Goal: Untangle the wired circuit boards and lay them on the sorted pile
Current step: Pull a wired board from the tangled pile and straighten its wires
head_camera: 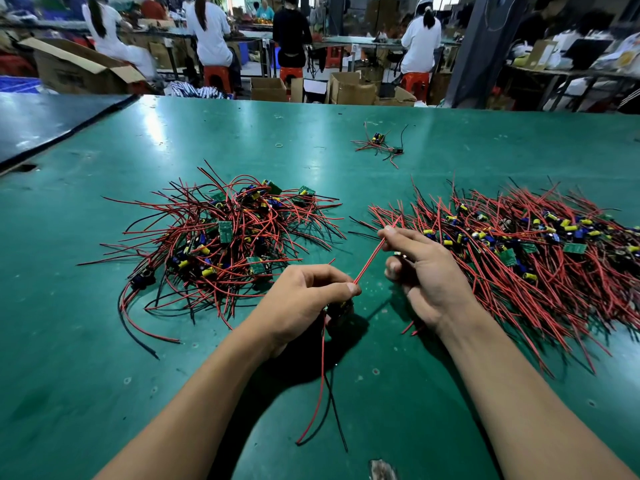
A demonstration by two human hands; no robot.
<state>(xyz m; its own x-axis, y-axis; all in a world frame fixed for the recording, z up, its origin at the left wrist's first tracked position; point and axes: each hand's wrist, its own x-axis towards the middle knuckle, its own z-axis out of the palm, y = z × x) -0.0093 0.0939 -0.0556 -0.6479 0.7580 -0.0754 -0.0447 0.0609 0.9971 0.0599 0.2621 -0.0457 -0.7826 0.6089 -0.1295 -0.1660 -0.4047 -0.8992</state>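
Note:
My left hand (304, 296) grips a small wired circuit board (341, 308), mostly hidden under its fingers. That board's red and black wires (322, 393) trail down toward me on the green table. A taut red wire (372, 256) runs from my left fingertips up to my right hand (420, 268), which pinches it between thumb and forefinger. A tangled heap of boards (221, 237) lies to the left. The sorted pile (526, 251), its wires lying roughly parallel, spreads to the right, just beyond my right hand.
A small cluster of wired boards (379, 143) and a rubber band (279, 145) lie farther back on the green table (104, 375). Seated workers, red stools and cardboard boxes fill the background. A dark panel (45, 123) adjoins the table at far left.

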